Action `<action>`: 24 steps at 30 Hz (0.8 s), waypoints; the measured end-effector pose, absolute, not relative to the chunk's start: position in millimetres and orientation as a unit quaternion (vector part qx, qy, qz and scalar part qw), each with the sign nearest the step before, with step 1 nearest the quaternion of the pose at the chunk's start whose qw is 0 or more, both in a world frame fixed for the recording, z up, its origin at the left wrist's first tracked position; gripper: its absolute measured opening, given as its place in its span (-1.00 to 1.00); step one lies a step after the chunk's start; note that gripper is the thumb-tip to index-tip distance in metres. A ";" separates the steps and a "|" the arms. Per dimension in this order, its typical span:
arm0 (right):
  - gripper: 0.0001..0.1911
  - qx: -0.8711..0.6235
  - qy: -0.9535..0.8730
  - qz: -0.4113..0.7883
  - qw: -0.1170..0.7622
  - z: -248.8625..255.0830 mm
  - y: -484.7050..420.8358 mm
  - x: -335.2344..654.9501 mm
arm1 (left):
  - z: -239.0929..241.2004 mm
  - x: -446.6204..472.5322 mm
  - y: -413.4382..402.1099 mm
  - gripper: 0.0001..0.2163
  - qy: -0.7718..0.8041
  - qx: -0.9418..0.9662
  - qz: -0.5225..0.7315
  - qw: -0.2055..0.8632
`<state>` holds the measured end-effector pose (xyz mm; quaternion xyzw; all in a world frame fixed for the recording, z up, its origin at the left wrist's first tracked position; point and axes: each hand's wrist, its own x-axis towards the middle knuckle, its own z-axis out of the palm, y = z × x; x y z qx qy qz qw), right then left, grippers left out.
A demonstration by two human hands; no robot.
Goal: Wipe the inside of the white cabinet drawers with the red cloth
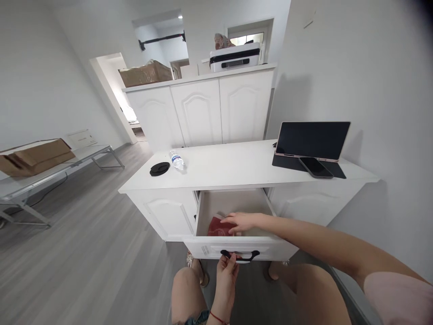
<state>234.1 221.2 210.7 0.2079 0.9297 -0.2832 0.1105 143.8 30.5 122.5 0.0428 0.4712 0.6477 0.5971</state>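
A white drawer (pixel 233 205) of the low white cabinet (pixel 237 169) stands pulled open in front of me. My left hand (pixel 227 267) is curled around the drawer's black handle (pixel 241 256). Reaching into the drawer, my right hand (pixel 241 222) rests with fingers stretched out on a dark red folded item (pixel 218 227) lying at the drawer's left front. I cannot tell whether the fingers grip it. My bare knees show below the drawer.
On the cabinet top lie a black round lid (pixel 159 169), a small water bottle (pixel 177 160), a tablet (pixel 313 140) propped on its cover and a phone (pixel 315 167). A taller white cupboard (pixel 203 110) stands behind. A low table (pixel 50 174) with a cardboard box (pixel 34 156) sits at left.
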 end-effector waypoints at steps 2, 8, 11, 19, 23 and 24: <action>-0.35 0.185 0.930 -0.285 0.137 202.0 223.8 222.2 | 121.5 143.4 30.8 -0.60 0.477 0.035 0.646 0.595; -0.32 0.134 0.933 -0.295 0.158 173.3 223.5 187.1 | 114.8 141.9 31.0 -0.65 0.466 0.040 0.646 0.604; -0.30 0.143 0.936 -0.258 0.193 164.2 219.4 170.6 | 114.0 141.6 31.1 -0.66 0.459 0.032 0.648 0.607; -0.12 0.220 0.932 -0.198 0.208 156.0 229.6 137.1 | 115.5 140.5 33.1 -0.64 0.471 0.025 0.638 0.609; -0.18 0.249 0.930 -0.202 0.181 159.8 247.2 128.9 | 104.3 138.4 32.7 -0.67 0.470 0.022 0.631 0.617; -0.24 0.255 0.929 -0.204 0.172 160.7 252.1 127.5 | 100.9 138.1 32.7 -0.68 0.472 0.021 0.630 0.616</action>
